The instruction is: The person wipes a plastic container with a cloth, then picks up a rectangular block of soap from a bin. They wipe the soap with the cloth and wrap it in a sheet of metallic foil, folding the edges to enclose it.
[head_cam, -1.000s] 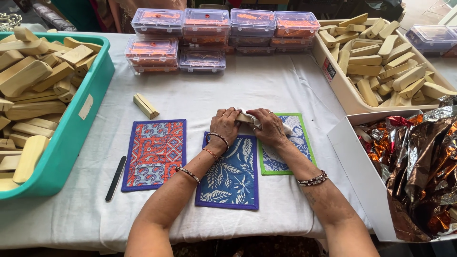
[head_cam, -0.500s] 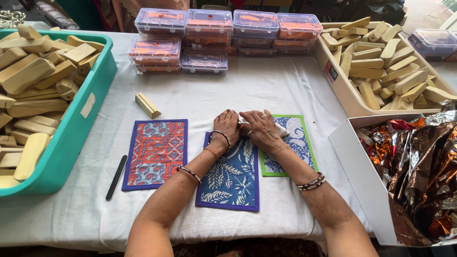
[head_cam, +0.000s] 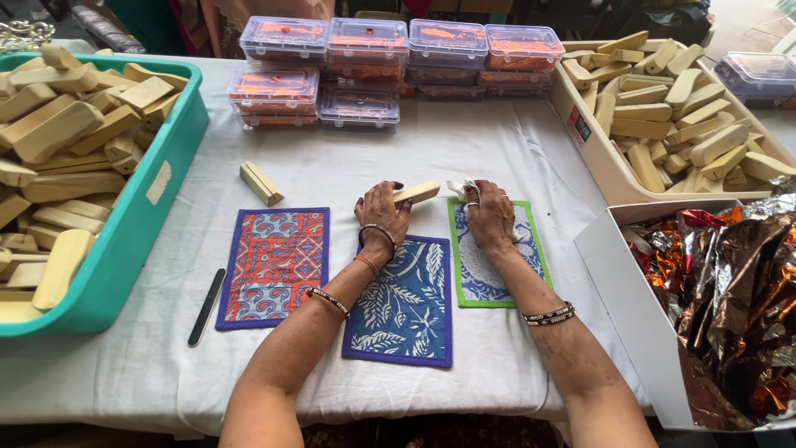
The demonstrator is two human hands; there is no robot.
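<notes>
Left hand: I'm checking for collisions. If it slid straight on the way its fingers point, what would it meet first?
The left hand holds a wooden block. Straight ahead lies bare white cloth, then probably the stacked clear plastic boxes.

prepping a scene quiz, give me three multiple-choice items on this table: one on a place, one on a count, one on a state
1. Where does the lone wooden block lie?
A. on the white cloth above the red mat
B. inside the teal bin
C. on the green mat

2. How many patterned mats lie before the person?
A. two
B. three
C. five

3. What does the left hand do?
A. lies flat and empty
B. holds a black file
C. grips a wooden bar

Answers: 1 A, it sits on the cloth just beyond the red mat; 2 B, red, blue and green-edged; 3 C, fingers close over the bar's end.
</notes>
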